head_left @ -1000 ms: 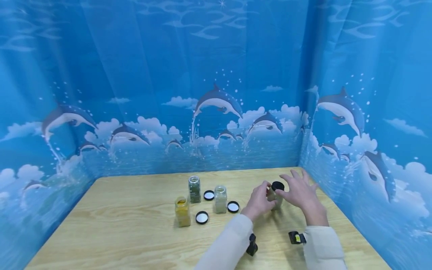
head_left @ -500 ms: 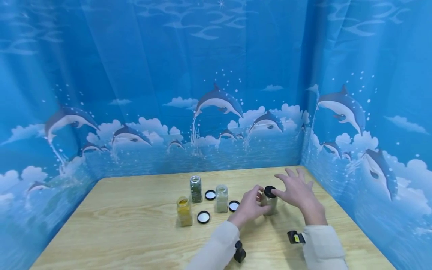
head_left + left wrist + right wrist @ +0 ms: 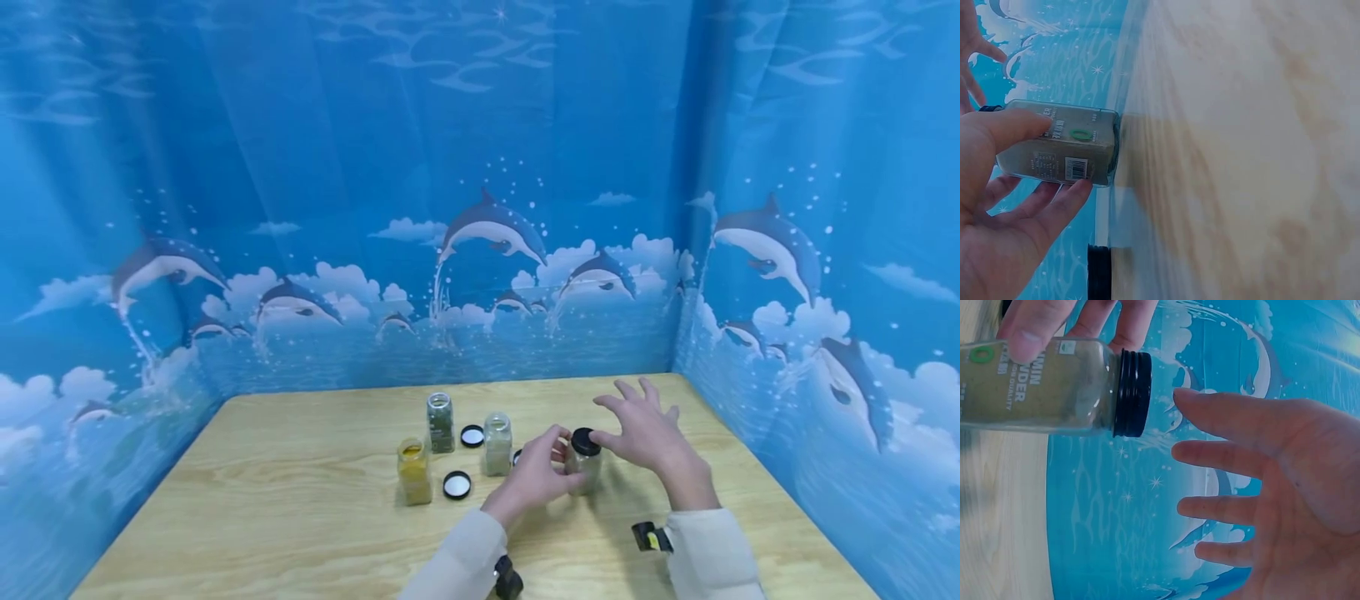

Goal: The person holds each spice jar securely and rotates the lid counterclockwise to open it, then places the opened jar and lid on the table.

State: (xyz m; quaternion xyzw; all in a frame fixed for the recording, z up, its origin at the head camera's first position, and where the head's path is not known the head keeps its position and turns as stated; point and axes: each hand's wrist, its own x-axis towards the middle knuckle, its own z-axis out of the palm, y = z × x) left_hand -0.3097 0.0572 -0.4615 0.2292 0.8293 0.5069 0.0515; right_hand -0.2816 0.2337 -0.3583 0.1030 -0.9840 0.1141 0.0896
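Observation:
My left hand [image 3: 534, 477] grips a square glass spice jar [image 3: 584, 472] of brown-grey powder by its sides, with thumb and fingers on opposite faces. The black lid [image 3: 1132, 394] is on this jar. In the right wrist view the jar's label reads in part as cumin powder. The jar's base is close over the table in the left wrist view. My right hand [image 3: 641, 429] hangs beside the lid with fingers straight and spread. A gap separates its fingertips from the lid in the right wrist view.
Three uncapped spice jars stand to the left: yellow powder [image 3: 414, 472], green herbs [image 3: 440, 423] and pale contents [image 3: 497, 444]. Black lids [image 3: 457, 485] lie near them, undersides up; one [image 3: 472, 436] is farther back, another partly behind my left hand. Dolphin-print curtains [image 3: 480, 333] border the wooden table [image 3: 300, 467].
My left hand has carried the capped jar leftward and nearer to me. The right hand has shifted left along with it, fingers still spread.

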